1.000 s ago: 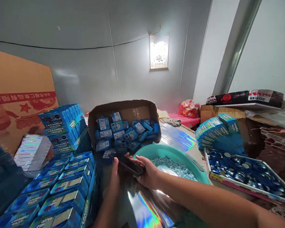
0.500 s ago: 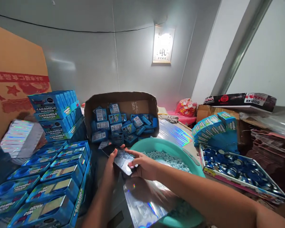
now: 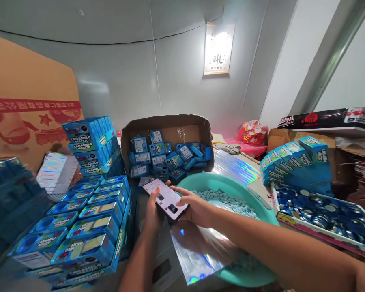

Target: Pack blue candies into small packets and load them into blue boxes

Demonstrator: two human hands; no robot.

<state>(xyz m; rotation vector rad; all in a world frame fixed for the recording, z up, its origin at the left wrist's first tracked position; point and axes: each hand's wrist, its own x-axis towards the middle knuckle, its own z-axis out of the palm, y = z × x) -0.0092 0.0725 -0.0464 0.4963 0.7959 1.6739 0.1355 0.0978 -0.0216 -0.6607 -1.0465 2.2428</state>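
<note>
Table (image 3: 265, 189) with blue boxes (image 3: 99, 211) and basin (image 3: 220, 179), phone (image 3: 167, 198) above, grey wall (image 3: 115, 87) behind.

From my end I see a phone (image 3: 167, 198), white screen with black patches, dark edge; teal tub (image 3: 213, 181); pale blue candies (image 3: 235, 200); blue boxes (image 3: 99, 228), white lettering; silver pouch (image 3: 197, 256), rainbow glints; brown carton (image 3: 167, 123); orange box (image 3: 33, 69), red band; red bag (image 3: 252, 132), white-and-yellow pattern; blue and silver lids (image 3: 325, 213); grey wall (image 3: 109, 61).
</note>
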